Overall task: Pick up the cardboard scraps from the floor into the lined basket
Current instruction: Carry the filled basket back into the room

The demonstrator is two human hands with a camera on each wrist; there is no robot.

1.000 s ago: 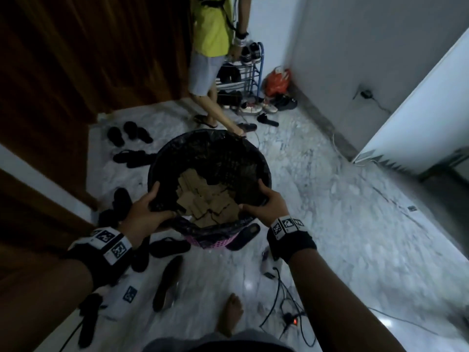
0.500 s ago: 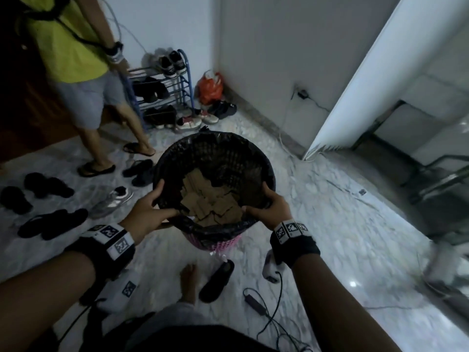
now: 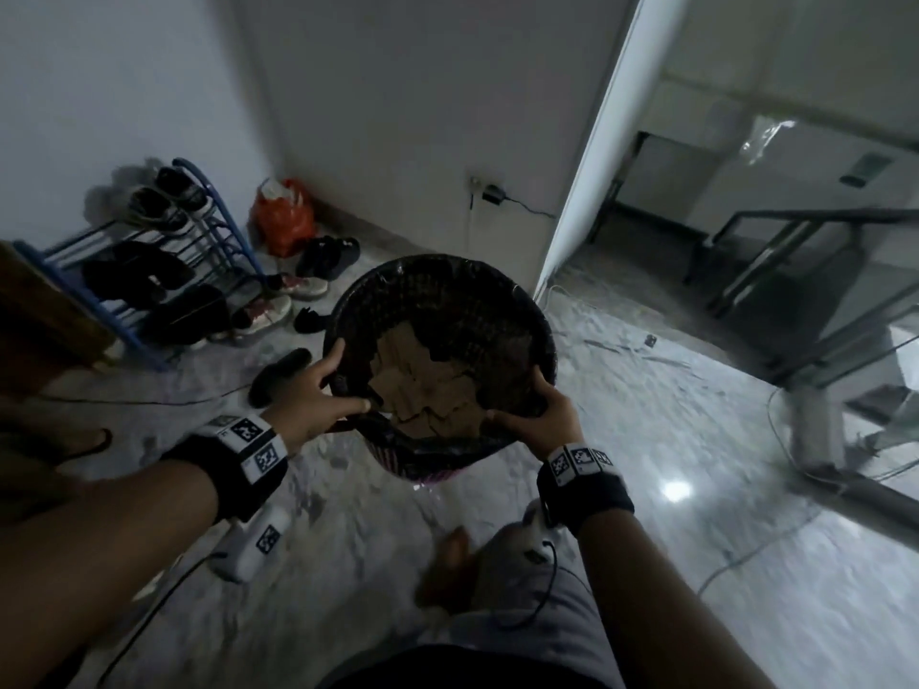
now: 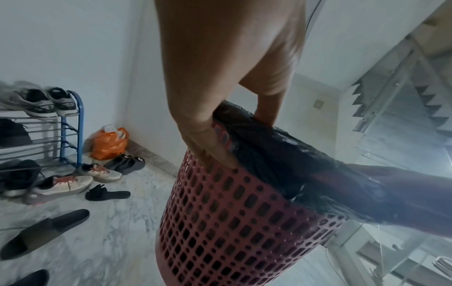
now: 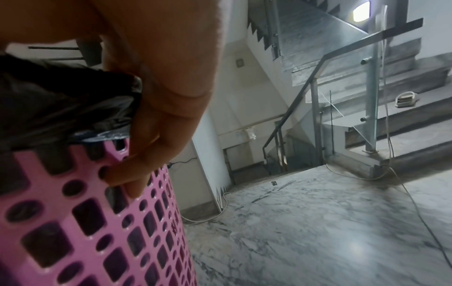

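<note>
I carry a pink perforated basket (image 3: 427,472) (image 4: 234,222) (image 5: 85,222) lined with a black plastic bag (image 3: 447,300) (image 4: 281,147) (image 5: 49,108) above the floor. Several brown cardboard scraps (image 3: 422,385) lie piled inside it. My left hand (image 3: 318,395) (image 4: 220,135) grips the left rim, thumb inside over the liner, fingers outside on the wall. My right hand (image 3: 537,415) (image 5: 151,135) grips the right rim the same way.
A blue shoe rack (image 3: 149,271) (image 4: 71,127) with shoes stands at the left wall, an orange bag (image 3: 281,218) (image 4: 107,145) in the corner, loose sandals (image 3: 281,375) on the marble floor. Cables (image 3: 746,554) run across the floor. A stairwell with glass railing (image 3: 795,271) (image 5: 342,96) opens to the right.
I have turned to the right with the basket held in both hands. The person in yellow has left the view; the stairwell now shows on the right.
</note>
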